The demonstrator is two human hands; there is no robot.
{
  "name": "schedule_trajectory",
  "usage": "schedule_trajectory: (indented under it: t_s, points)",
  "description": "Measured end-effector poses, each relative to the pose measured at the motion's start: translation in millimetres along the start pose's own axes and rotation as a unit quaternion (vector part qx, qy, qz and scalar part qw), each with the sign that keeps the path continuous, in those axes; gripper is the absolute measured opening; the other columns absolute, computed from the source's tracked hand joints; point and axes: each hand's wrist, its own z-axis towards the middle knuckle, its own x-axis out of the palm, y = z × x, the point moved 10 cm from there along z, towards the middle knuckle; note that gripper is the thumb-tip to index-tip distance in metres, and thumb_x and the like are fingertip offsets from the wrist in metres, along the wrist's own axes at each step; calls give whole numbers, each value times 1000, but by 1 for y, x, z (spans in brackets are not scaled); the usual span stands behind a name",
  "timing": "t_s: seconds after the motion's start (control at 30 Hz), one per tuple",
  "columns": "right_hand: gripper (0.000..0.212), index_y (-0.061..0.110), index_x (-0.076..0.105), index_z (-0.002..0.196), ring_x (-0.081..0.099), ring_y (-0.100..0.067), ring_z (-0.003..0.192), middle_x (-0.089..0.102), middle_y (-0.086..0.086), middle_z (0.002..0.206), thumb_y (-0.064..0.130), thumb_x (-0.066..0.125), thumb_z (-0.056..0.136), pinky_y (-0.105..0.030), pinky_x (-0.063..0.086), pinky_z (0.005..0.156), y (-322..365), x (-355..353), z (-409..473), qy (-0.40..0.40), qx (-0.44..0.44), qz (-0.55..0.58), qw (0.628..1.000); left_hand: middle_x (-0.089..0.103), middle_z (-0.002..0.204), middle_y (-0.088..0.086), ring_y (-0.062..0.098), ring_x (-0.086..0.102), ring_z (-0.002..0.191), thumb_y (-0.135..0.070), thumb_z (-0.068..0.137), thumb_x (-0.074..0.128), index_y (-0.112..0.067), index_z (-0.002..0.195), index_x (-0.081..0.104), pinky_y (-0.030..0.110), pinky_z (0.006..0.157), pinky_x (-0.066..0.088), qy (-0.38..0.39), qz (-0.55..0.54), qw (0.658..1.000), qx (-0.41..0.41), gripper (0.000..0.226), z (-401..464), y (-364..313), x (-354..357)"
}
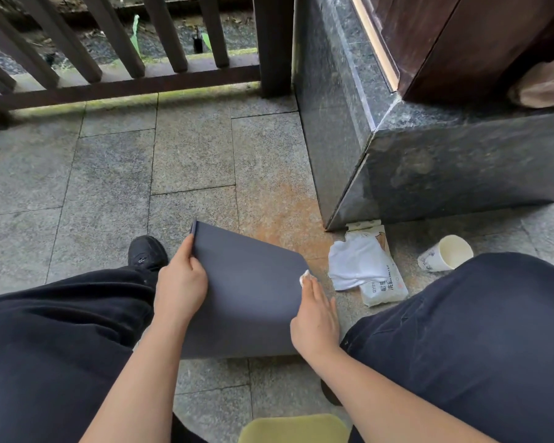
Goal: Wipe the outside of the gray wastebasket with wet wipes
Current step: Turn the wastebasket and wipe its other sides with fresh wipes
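Observation:
The gray wastebasket [250, 289] lies tipped between my knees on the stone floor, one flat side facing up. My left hand [181, 282] grips its left edge near the rim, thumb on top. Along the basket's right side my right hand [315, 318] lies flat with straight fingers, pressing a white wet wipe [304, 276] against it; only a small bit of the wipe shows at my fingertips. The pack of wet wipes [383, 282] lies on the floor to the right, with a loose white wipe [355, 263] spread over it.
A white paper cup [445, 254] lies on its side right of the pack. A dark stone plinth [429, 167] rises at the back right. Wooden railing [119, 81] runs across the back. A yellow-green stool edge [295, 428] shows below, between my legs [45, 346].

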Motion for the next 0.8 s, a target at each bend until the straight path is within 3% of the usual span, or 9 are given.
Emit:
schedule_trajectory:
  t_s: [0.1, 0.2, 0.3, 0.37, 0.43, 0.5, 0.6, 0.73, 0.8]
  points:
    - [74, 15, 11, 156, 9, -16, 150, 10, 3, 163, 7, 41, 89, -37, 13, 121, -1, 3, 6, 21, 36, 60, 997, 56, 139, 4, 25, 53, 117, -26, 96, 34, -51, 147, 30, 28, 86, 34, 52, -32, 998, -10, 57, -2, 2, 10]
    - [63, 19, 18, 155, 13, -13, 149, 14, 8, 163, 18, 33, 94, -35, 17, 120, 1, 3, 10, 39, 40, 97, 994, 44, 146, -16, 9, 43, 132, -38, 97, 43, -59, 145, 27, 27, 104, 31, 125, -134, 983, -25, 54, -5, -1, 23]
    - [59, 25, 23, 154, 15, -11, 148, 18, 14, 161, 20, 32, 96, -36, 18, 121, 31, 0, 7, 48, -43, 115, 991, 43, 145, -22, 5, 45, 129, -43, 95, 51, -64, 139, 31, 36, 111, 34, 175, -224, 957, -57, 53, -7, -3, 36]
    - [59, 23, 25, 154, 12, -2, 147, 19, 14, 160, 15, 33, 96, -35, 12, 122, 71, 2, -2, 65, -144, 143, 977, 41, 145, -24, 3, 44, 128, -42, 96, 52, -59, 141, 34, 31, 108, 34, 184, -253, 947, -71, 52, -5, -3, 43]
    - [58, 21, 29, 153, 11, 3, 146, 21, 12, 160, 13, 34, 95, -32, 8, 122, 108, 3, -20, 83, -239, 170, 953, 39, 144, -23, -5, 41, 124, -35, 99, 50, -48, 146, 36, 13, 99, 32, 165, -261, 948, -78, 50, -1, 1, 48]
    - [56, 19, 34, 150, 14, 1, 147, 25, 8, 160, 12, 35, 95, -28, 6, 122, 132, 6, -40, 91, -316, 178, 927, 48, 133, -21, -22, 46, 101, -25, 102, 46, -37, 148, 39, -4, 73, 29, 129, -236, 959, -83, 48, 2, 7, 51]
    - [53, 19, 44, 145, 19, -1, 146, 32, 5, 157, 9, 40, 93, -30, 10, 122, 137, 11, -55, 87, -375, 181, 905, 57, 105, -28, -28, 48, 62, -16, 103, 42, -31, 146, 44, -5, 56, 33, 91, -223, 967, -87, 46, 4, 14, 51]
    - [62, 22, 39, 148, 28, -10, 145, 35, 6, 155, 7, 40, 88, -38, 8, 122, 106, 18, -25, 51, -339, 98, 934, 49, 143, -10, -5, 49, 111, -19, 102, 43, -36, 146, 43, 17, 97, 33, 101, -191, 973, -80, 47, 10, 19, 50]
    - [67, 24, 29, 153, 24, -13, 147, 30, 8, 158, 3, 38, 90, -41, 7, 122, 67, 24, 7, 48, -235, 35, 970, 44, 145, -14, -1, 39, 125, -22, 102, 43, -39, 146, 43, 20, 100, 27, 107, -172, 976, -84, 47, 12, 25, 47]
